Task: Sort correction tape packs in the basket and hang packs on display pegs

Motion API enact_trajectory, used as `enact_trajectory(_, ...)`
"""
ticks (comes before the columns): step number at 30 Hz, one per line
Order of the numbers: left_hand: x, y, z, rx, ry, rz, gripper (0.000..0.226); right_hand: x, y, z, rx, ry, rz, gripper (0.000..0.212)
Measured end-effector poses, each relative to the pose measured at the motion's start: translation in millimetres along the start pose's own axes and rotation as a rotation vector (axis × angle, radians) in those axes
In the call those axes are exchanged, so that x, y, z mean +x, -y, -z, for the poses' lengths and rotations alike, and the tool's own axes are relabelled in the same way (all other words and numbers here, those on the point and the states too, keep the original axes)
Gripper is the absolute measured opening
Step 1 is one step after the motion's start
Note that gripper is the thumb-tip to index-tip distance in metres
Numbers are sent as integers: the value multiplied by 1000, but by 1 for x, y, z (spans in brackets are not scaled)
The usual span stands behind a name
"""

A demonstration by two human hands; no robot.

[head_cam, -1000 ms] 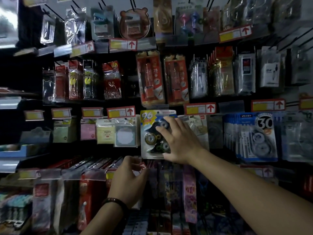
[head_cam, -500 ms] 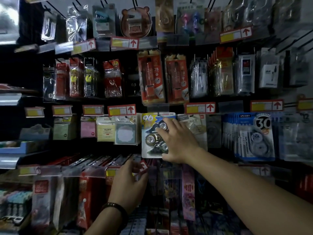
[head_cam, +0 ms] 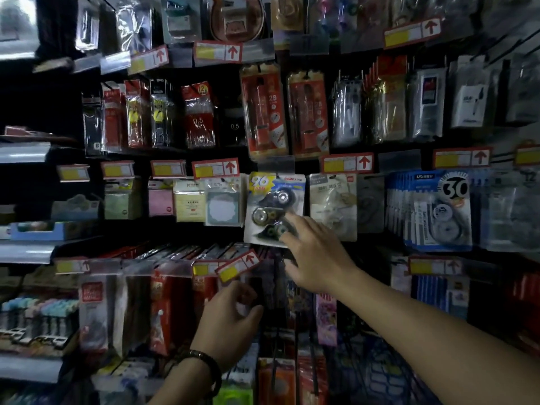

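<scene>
Tape pack (head_cam: 271, 206) hangs pegged; right hand (head_cam: 318, 255) at its 5 o'clock, grip open, fingertips likely steadying it. Left hand (head_cam: 226, 323) at 7 o'clock, loosely curled, empty.

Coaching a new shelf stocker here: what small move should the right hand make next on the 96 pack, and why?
Probably draw the right hand back off the 96 pack. It hangs level with the neighbouring packs, and only straight fingertips touch its lower right corner, so it likely needs no support.
</scene>
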State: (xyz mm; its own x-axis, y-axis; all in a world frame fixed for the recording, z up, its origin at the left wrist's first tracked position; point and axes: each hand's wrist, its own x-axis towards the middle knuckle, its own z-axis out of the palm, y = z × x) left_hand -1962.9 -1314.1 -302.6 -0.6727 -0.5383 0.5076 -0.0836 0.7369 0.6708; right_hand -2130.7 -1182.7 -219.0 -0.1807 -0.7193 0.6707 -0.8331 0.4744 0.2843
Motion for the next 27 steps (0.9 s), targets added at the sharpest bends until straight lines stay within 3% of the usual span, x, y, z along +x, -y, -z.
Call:
enact_trajectory(3,-31,22,-13,26,61,14,11,-52,12,-19,196,-97,-1,32)
enact_trajectory(6,-74,57,-39,78,131,25,10,-118,28,-55,355,-20,-65,23)
enact_trajectory(10,-148,113,-82,127,321,100,6,-218,58,-112,557,229,-164,10)
enact_trajectory(18,-293,230,-156,180,657,399,13,-424,133,-231,827,829,-502,3)
enact_trajectory(22,-332,273,-189,277,811,500,11,-507,171,-292,885,991,-701,6)
enact_trajectory(27,-351,300,-234,234,900,663,18,-579,213,-358,918,1160,-909,11)
